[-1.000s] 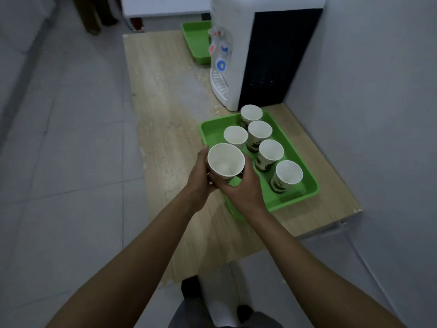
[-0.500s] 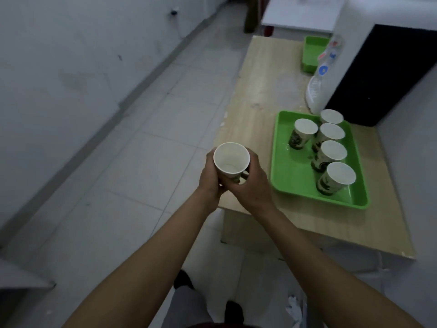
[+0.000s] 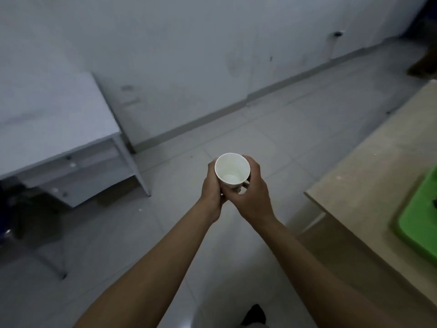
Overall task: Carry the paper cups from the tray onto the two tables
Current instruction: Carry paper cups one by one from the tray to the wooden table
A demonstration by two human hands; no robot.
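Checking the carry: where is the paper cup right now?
Head view, centre: left hand and right hand hold the paper cup upright over the floor, between the white table and the wooden table.

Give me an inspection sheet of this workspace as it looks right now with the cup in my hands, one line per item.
Surface: light wooden table at the right edge; pale grey table at the left.
Job's things: one paper cup, upright, held over the floor between the two tables; green tray on the wooden table, only its corner in view.
Clutter: a few small specks on the tiled floor.
Grippers: left hand and right hand both curl round the paper cup.
Cables: nothing seen.
Surroundings: grey wall ahead; a dark shoe at the bottom edge.
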